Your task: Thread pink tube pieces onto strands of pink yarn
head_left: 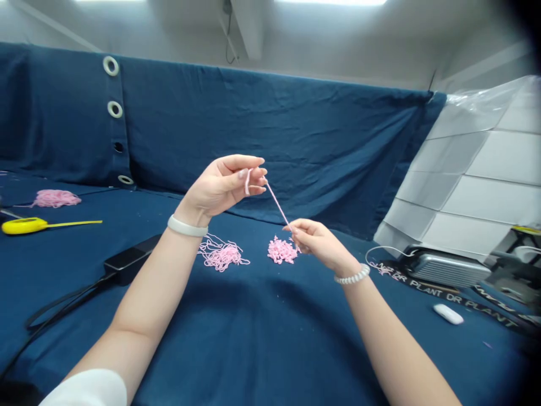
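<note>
My left hand (224,185) is raised above the blue cloth, fingers pinched on the upper end of a thin pink yarn strand (276,204). My right hand (315,241) is lower and to the right, pinching the strand's other end, so it runs taut and slanting between them. Just beneath my right hand lies a small heap of short pink yarn pieces (281,251). A looser tangle of pink yarn strands (220,255) lies under my left wrist.
A blue cloth (253,327) covers the table and the back wall. At the left lie another pink yarn pile (54,198), a yellow tape measure (25,225) and a black power adapter (129,260) with cable. At the right are a silver device (448,266), a black printed strap (456,296) and a small white object (448,314).
</note>
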A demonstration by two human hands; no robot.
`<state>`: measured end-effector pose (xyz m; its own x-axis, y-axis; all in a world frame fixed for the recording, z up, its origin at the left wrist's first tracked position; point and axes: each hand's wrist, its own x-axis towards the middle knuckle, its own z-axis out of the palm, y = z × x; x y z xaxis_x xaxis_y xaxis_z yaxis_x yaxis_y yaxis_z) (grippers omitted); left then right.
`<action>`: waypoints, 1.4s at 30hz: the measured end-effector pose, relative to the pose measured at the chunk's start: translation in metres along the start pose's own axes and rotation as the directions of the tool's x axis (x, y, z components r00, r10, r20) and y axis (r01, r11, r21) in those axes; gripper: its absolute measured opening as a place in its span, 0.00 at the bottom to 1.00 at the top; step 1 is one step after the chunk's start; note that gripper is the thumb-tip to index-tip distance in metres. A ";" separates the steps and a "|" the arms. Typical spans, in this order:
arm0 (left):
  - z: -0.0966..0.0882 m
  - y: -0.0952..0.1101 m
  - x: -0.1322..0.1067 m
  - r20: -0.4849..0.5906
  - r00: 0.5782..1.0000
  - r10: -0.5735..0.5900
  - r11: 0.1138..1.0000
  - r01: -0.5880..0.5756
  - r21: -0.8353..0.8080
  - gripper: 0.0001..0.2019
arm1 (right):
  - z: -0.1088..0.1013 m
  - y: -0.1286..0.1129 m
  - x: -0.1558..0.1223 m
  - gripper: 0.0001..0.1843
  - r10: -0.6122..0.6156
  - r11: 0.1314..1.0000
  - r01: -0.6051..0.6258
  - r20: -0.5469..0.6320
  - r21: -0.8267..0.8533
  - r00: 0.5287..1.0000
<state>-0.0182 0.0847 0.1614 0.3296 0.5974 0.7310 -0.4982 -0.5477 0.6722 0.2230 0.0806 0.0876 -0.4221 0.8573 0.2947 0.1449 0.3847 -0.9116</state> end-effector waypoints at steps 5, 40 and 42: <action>-0.009 -0.016 0.011 -0.168 0.984 0.065 0.991 -0.044 0.126 0.17 | -0.006 0.005 0.003 0.17 0.053 0.993 -0.061 -0.074 -0.101 0.996; 0.004 -0.002 0.006 -0.263 0.963 0.059 0.982 -0.103 -0.157 0.06 | 0.002 -0.077 -0.042 0.09 -0.407 0.710 0.640 -0.571 0.292 0.713; 0.005 -0.002 0.006 -0.251 0.967 0.037 0.986 -0.075 -0.145 0.08 | 0.003 -0.087 -0.048 0.14 -0.376 0.666 0.667 -0.622 0.335 0.687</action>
<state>-0.0110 0.0863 0.1647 0.0987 0.7049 0.7024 -0.6329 -0.5002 0.5909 0.2276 0.0044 0.1521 0.2118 0.6575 0.7231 -0.4843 0.7132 -0.5067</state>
